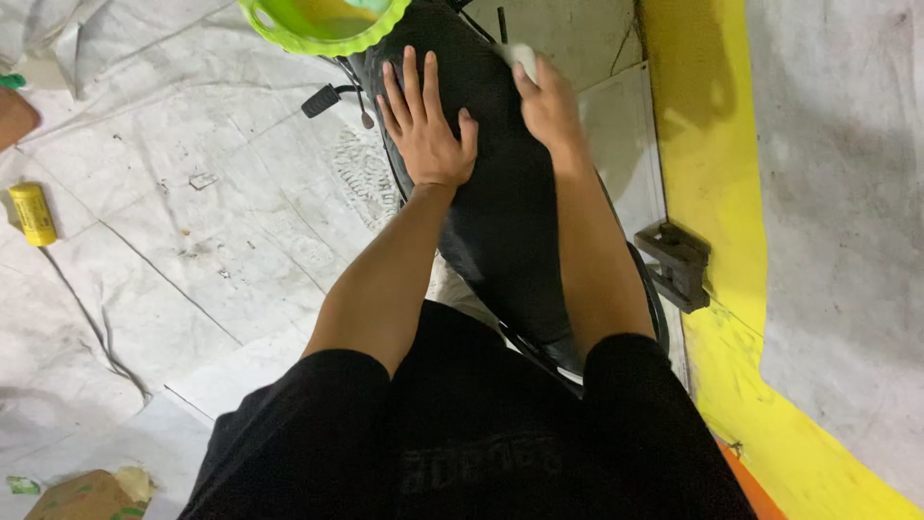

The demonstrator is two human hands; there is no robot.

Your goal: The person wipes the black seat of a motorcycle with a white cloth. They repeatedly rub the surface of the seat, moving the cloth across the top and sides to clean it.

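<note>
A black padded seat [500, 193] of a two-wheeler runs from the top centre down towards me. My left hand [423, 120] lies flat on its left side, fingers spread. At the seat's upper right edge, my right hand [549, 101] presses a small white cloth or pad [523, 56] that it grips. A black footpeg [320, 100] sticks out on the left and another footrest [677, 265] on the right.
A lime-green scalloped plastic bowl or basket [322, 24] sits at the top. A yellow cylinder [33, 214] lies on the grey sheeted floor at left. A yellow painted band [717, 193] runs along the right. A piece of cardboard [87, 496] lies bottom left.
</note>
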